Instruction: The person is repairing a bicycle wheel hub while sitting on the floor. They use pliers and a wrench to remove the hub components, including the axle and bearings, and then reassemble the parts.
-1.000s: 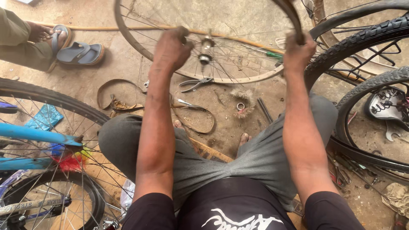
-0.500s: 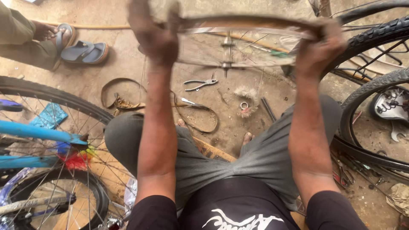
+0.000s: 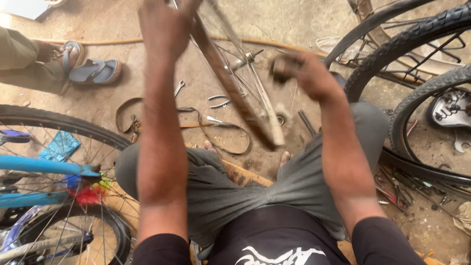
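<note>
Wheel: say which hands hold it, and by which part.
Left hand grips the wheel by its rim at the top. Right hand is closed near the hub; blur hides whether it holds anything.

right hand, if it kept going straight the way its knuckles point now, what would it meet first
Most likely the bare wheel rim that the left hand grips; the right hand points left toward its spokes and hub, though blur leaves depth unclear.

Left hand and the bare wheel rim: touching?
Touching. Head view shows the left hand closed around the wheel rim at its top edge.
</note>
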